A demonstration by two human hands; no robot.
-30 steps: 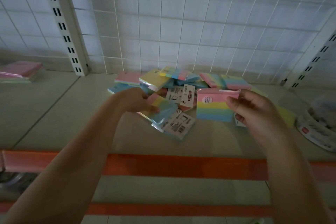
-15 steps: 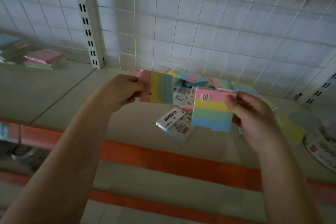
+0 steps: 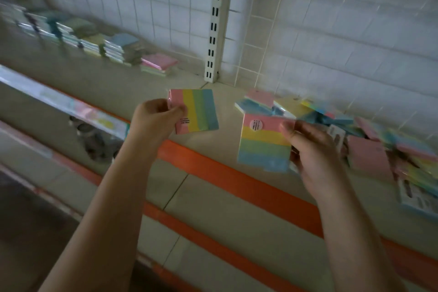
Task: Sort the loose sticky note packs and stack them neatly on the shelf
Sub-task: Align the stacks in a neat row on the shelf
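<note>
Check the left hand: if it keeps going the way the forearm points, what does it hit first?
Likely nothing soon. The left hand, holding a striped pack, points up and slightly right over bare shelf; the slotted upright and wire grid back are next. Depth is unclear.

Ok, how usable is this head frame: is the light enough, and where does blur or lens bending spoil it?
Head view: dim and flat, no glare; the rainbow pack in the left hand is fairly sharp, the one in the right hand softer; the loose pile at right and the stacked packs far left are smeared by motion; wide-angle bending tilts the slotted upright and the orange shelf edge.
</note>
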